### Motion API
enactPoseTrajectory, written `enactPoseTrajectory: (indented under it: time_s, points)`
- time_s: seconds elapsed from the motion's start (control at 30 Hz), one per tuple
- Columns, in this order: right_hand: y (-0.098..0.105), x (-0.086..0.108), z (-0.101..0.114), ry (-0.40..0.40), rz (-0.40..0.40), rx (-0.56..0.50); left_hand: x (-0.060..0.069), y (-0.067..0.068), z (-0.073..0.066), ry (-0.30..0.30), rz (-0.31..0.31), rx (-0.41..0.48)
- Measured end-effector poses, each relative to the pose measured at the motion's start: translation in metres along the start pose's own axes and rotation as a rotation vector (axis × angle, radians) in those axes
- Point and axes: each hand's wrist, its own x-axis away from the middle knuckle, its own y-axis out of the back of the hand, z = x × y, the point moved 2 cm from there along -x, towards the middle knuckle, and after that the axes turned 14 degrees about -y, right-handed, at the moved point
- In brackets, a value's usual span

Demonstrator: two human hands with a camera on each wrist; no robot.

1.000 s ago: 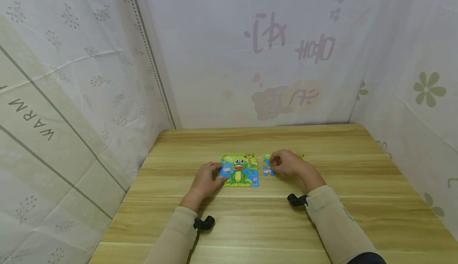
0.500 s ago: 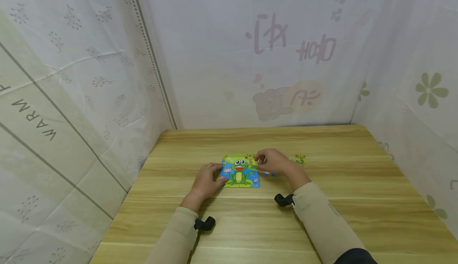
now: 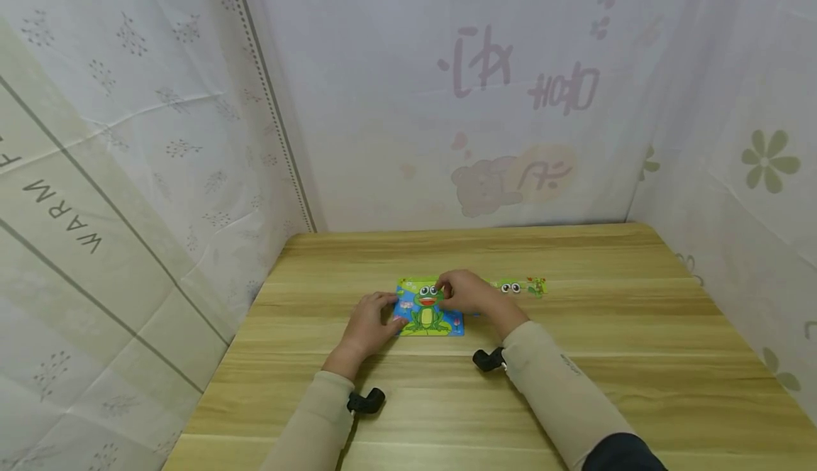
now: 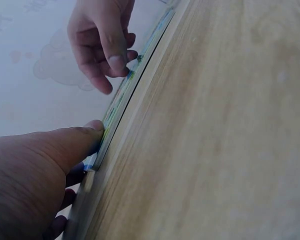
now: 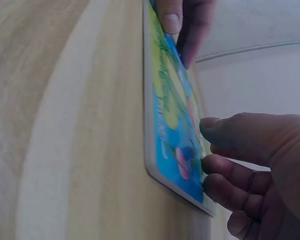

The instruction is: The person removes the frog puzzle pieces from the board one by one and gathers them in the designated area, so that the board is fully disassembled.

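Note:
A square frog jigsaw puzzle (image 3: 424, 325) lies flat on the wooden table. Its left side is held by my left hand (image 3: 365, 329), thumb on the lower edge and fingers on the upper left. In the left wrist view that thumb presses the puzzle's corner. My right hand (image 3: 469, 292) is over the puzzle's right part, its thumb and fingers loosely curled close to the surface. The right wrist view shows no piece between those fingers. Right of the puzzle, several puzzle pieces (image 3: 510, 288) lie in a row, one with eyes; my right hand hides others.
The wooden table (image 3: 408, 400) runs on in front of and behind the puzzle. A patterned white cloth (image 3: 383, 102) hangs at its back and both sides. Each sleeve carries a small black wrist camera (image 3: 367, 401).
My right hand has moved left from the loose pieces onto the puzzle, uncovering the piece with eyes. My left hand has stayed on the puzzle's left side.

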Motion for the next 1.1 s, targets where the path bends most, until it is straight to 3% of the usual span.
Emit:
enactPoseTrajectory:
  time_s: [0.57,1.1]
  points:
    - [-0.008,-0.003,0.01,-0.044,0.008,0.079,0.001,-0.002,-0.001,-0.005,-0.019,0.011]
    - [-0.01,-0.003,0.014,-0.052,0.01,0.037,0.0,0.002,-0.005,-0.007,-0.012,0.007]
